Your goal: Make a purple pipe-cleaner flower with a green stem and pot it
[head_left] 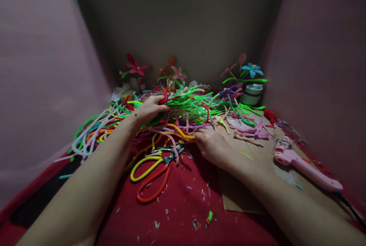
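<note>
Across the middle lies a large tangle of coloured pipe cleaners, with a bunch of bright green pipe cleaners [188,103] on top. My left hand [151,109] grips that bunch at its left end, thumb and fingers closed round it. Lower and to the right, my right hand [211,143] has its fingers closed at the edge of the pile, by the tips of some orange pipe cleaners [181,133] and a purple one; its fingertips are partly hidden. Just in front of the pile, scissors [153,175] with one yellow and one red handle lie spread apart, blades partly covered.
On the right, a pink glue gun [307,168] rests on a cardboard sheet [240,196] with pink pipe-cleaner pieces. Pipe-cleaner flowers, including a blue flower [252,69], stand at the back near a pale lidded jar [251,94]. Small clippings dot the red cloth [177,219].
</note>
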`<act>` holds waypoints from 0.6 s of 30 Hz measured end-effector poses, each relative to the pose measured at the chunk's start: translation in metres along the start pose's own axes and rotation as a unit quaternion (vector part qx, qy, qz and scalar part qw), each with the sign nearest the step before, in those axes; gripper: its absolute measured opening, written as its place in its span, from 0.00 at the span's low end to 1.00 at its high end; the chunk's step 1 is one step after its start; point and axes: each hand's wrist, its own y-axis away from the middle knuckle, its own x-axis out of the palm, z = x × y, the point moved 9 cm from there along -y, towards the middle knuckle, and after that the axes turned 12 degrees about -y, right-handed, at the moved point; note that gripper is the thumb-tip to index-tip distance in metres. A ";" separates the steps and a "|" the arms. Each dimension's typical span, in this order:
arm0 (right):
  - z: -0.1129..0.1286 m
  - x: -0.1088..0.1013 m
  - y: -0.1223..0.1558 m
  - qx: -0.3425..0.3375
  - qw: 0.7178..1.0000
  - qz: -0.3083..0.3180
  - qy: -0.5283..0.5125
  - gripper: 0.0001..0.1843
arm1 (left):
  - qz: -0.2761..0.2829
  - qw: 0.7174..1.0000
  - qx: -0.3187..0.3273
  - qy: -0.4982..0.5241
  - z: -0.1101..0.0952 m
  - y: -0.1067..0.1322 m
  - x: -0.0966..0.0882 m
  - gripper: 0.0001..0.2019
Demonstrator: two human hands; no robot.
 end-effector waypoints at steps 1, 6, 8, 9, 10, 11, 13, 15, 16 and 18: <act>-0.001 0.003 0.000 0.005 1.000 0.013 0.007 0.14 | 0.017 1.000 0.012 0.015 -0.001 0.001 0.001 0.13; -0.002 0.012 0.000 0.011 0.998 0.046 0.032 0.14 | 0.010 0.998 0.013 0.066 0.003 0.003 -0.002 0.19; -0.001 0.012 0.001 0.006 0.998 0.048 0.036 0.13 | 0.007 0.997 0.006 0.070 0.006 0.003 -0.001 0.18; -0.001 0.012 0.001 0.004 0.998 0.048 0.038 0.13 | 0.006 0.998 0.006 0.070 0.007 0.003 -0.001 0.17; 0.000 0.012 0.001 0.002 0.998 0.047 0.039 0.13 | 0.004 0.998 0.006 0.069 0.007 0.002 -0.001 0.16; 0.000 0.012 0.001 0.000 0.998 0.045 0.040 0.13 | 0.000 0.998 0.005 0.066 0.008 0.002 -0.001 0.15; 0.000 0.011 0.002 -0.001 0.998 0.038 0.043 0.12 | -0.015 0.998 -0.005 0.053 0.011 0.001 -0.002 0.14; -0.001 0.011 0.002 -0.002 0.998 0.036 0.043 0.12 | -0.029 0.998 -0.017 0.043 0.015 0.000 -0.004 0.14; -0.001 0.011 0.002 -0.001 0.998 0.037 0.041 0.12 | -0.032 0.998 -0.020 0.043 0.016 -0.001 -0.004 0.14; -0.002 0.011 0.002 0.003 0.999 0.037 0.035 0.12 | -0.023 0.998 -0.016 0.052 0.017 -0.002 -0.002 0.15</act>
